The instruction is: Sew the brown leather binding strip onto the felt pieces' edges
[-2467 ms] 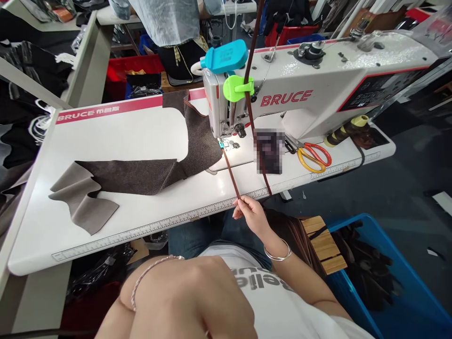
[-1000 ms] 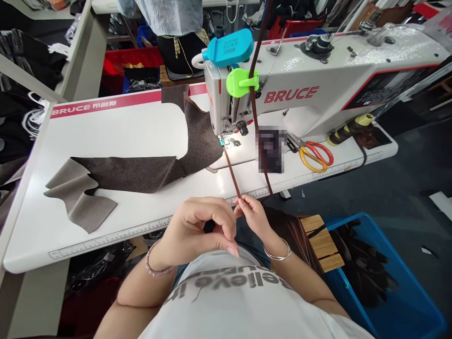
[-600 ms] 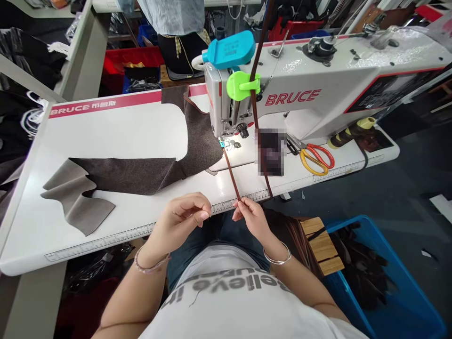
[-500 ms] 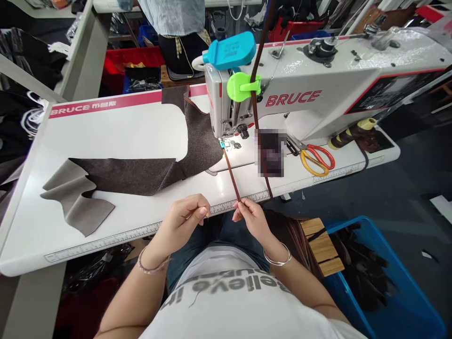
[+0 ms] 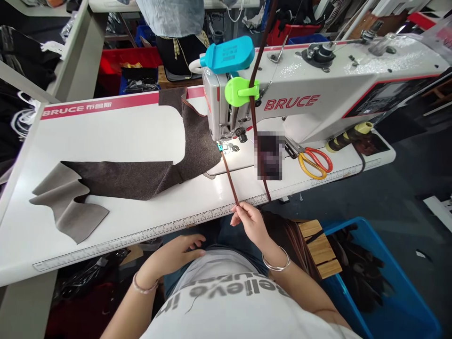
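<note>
Between its thumb and fingers, my right hand (image 5: 250, 222) pinches the lower end of a thin brown strip (image 5: 229, 178) at the table's front edge. The strip runs up to the needle area of the white sewing machine (image 5: 293, 80). Beside the needle lies dark brown fabric (image 5: 199, 141), which stretches left over the table and ends in a wavy grey-brown part (image 5: 72, 202). My left hand (image 5: 185, 249) is over my lap, below the table edge, holding nothing, its fingers apart. A second brown strip (image 5: 253, 113) hangs down past the green clip (image 5: 240, 92).
Scissors (image 5: 314, 160) with red and yellow handles lie right of the needle, near a yellow-and-dark thread cone (image 5: 348, 137). At the lower right stands a blue bin (image 5: 399, 278) of dark pieces beside a wooden stool (image 5: 319, 247). A person (image 5: 173, 19) is behind the table.
My left hand has moved down and left, off the table edge to my lap, and its fingers have opened. My right hand still pinches the strip. The view has shifted slightly.
</note>
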Tool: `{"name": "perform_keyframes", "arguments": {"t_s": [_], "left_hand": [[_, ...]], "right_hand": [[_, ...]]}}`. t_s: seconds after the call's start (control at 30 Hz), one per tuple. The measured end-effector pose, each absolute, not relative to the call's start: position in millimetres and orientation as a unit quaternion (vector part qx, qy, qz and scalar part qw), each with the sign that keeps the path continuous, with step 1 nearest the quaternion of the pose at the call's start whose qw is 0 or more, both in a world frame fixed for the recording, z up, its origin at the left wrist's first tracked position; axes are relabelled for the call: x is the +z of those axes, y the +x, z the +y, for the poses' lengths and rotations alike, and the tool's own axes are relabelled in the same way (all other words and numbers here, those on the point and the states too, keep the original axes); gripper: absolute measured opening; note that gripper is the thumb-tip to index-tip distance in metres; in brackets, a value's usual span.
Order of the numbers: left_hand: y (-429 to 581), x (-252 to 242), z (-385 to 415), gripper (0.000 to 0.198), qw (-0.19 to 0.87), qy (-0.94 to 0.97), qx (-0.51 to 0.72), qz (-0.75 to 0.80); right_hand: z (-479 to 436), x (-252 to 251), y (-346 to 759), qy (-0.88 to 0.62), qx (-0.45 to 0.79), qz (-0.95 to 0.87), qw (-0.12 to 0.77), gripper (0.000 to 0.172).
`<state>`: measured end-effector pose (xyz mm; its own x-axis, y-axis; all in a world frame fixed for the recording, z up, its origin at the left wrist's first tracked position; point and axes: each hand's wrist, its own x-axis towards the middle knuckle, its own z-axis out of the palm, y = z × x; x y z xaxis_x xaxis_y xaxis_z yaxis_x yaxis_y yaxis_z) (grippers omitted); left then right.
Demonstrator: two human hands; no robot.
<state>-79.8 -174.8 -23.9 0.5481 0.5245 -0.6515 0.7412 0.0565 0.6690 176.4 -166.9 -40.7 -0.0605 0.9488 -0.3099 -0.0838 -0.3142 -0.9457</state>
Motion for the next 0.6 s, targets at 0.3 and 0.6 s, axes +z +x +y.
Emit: {"name": "perform_keyframes", "arguments": {"t_s": [0.3,0.6], "left_hand": [[-76,-100,-204,0.065,0.187,0.652,-0.148,0.720],[-74,-93,-189,0.065,0.218,0.646,-0.163,0.713]], "right_hand": [[-167,-40,174,-0.550,0.595,-0.402,0.427,0.046],[-167,-36,171,-0.560,0.595,-0.389,0.425,0.051]]}}
